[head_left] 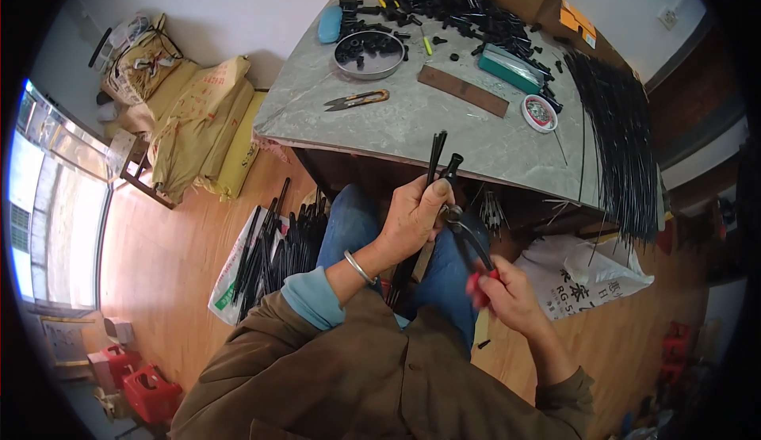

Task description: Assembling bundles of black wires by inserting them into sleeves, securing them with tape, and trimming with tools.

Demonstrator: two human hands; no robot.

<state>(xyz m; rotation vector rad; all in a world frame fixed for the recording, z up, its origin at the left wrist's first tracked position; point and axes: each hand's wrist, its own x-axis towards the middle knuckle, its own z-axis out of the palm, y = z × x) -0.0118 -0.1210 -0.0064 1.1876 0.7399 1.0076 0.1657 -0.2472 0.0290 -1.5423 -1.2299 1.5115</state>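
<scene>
My left hand (412,220) is closed round several thin black rods (437,153) and a black tubular fitting (452,169) with a flared end, held upright over my lap. Red-gripped pincers (474,243) are in my right hand (515,296), whose fingers wrap the handles and are slightly blurred. The pincers' metal head lies right beside my left thumb, against the lower part of the fitting. Whether the jaws bite on it is hard to make out. Below my left hand, the rods' lower parts are mostly hidden.
Ahead stands a grey table (380,131) with thread snips (357,101), a round tin (369,66) of black parts, a rusty metal bar (463,91), a small white tub (540,113) and black rods (614,139). More rods (293,242) lie left of my legs; a white sack (587,269) lies right.
</scene>
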